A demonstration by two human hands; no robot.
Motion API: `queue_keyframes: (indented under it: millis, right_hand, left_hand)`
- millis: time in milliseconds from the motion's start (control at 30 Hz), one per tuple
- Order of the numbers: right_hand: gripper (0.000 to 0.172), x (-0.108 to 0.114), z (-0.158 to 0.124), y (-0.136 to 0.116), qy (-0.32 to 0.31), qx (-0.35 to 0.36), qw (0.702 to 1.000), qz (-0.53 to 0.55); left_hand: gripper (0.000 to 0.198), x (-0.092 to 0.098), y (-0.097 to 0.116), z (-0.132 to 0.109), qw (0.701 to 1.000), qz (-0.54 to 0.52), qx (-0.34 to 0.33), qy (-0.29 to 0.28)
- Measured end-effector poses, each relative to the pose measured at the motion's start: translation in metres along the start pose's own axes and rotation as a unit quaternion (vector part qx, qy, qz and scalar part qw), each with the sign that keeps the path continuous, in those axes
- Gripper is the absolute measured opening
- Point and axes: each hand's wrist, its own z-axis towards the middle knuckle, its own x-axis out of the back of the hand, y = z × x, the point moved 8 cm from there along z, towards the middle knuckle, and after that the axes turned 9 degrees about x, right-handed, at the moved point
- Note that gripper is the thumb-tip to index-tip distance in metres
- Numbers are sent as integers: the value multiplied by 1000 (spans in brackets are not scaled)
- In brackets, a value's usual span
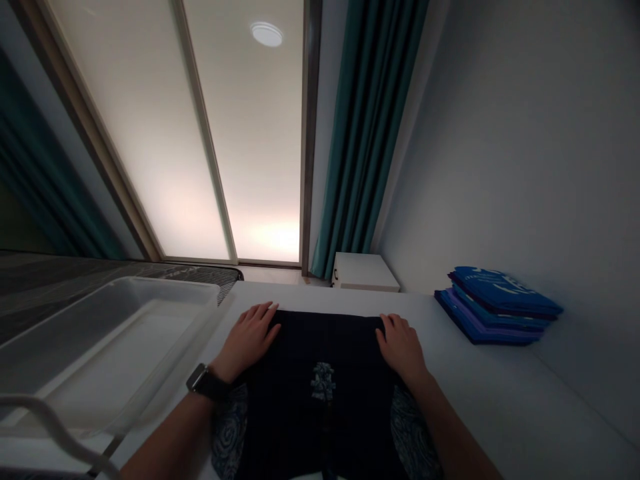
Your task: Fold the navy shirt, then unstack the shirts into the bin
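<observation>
A dark garment, which looks like a shirt (pixel 295 347), lies spread on the white table. It has a pale print in its middle and swirl-patterned parts at both lower sides. My left hand (pixel 253 339) rests at its far left corner, fingers stretched out and touching the cloth edge. A dark watch is on that wrist. At the far right corner my right hand (pixel 401 343) lies on the edge, its fingers extended too. The garment's near end runs out of the picture at the bottom.
On the left stands a translucent plastic bin (pixel 173 353), with a blurred pale curved bar before it. A stack of folded blue and purple clothes (pixel 500 307) sits at the right by the wall. Behind the table are a white cabinet (pixel 367 270), a teal curtain (pixel 370 133) and frosted sliding doors (pixel 250 147).
</observation>
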Motion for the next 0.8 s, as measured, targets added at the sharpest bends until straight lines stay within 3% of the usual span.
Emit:
queue_keyframes:
  millis: [133, 233, 433, 800]
  right_hand:
    - [60, -16, -9, -50, -73, 70, 994, 37]
    - [66, -27, -14, -66, -107, 89, 989, 49]
    - [67, -28, -7, -63, -111, 90, 989, 40]
    - [67, -38, 42, -50, -116, 94, 988, 50]
  left_hand:
    - [56, -27, 41, -18, 997, -1, -49, -58]
    - [58, -45, 50, -27, 995, 3, -60, -76]
    - [58, -48, 45, -21, 995, 6, -70, -72]
    - [58, -67, 38, 28, 995, 11, -62, -76]
